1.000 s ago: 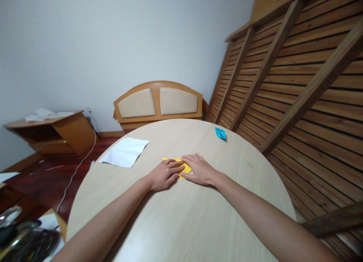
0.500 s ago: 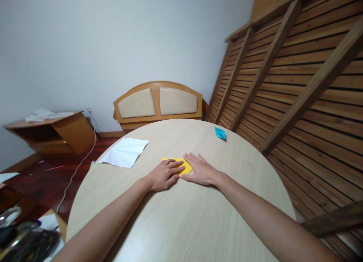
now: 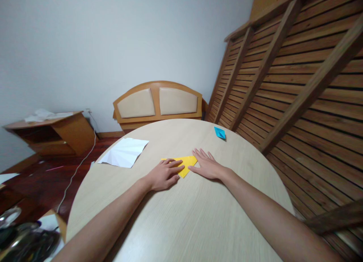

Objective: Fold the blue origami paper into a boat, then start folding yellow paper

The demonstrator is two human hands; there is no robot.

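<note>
A yellow sheet of paper [image 3: 185, 165], folded into a triangle, lies flat on the round table [image 3: 187, 216] with one corner toward me. My left hand [image 3: 166, 175] rests over its left part, fingers spread and hiding some of it. At the right corner of the triangle, my right hand [image 3: 207, 166] is spread open, with its thumb touching the paper and its fingers by the upper edge. Neither hand grips anything.
A creased white sheet of paper [image 3: 124, 153] lies at the table's left. Near the far right edge sits a small blue folded paper [image 3: 220, 133]. Beyond the table stand a headboard [image 3: 157, 91], a wooden slatted frame [image 3: 283, 80] and a low cabinet [image 3: 65, 135].
My right hand has slid right across the yellow paper to its right corner, uncovering more of the triangle. My left hand has stayed almost in place.
</note>
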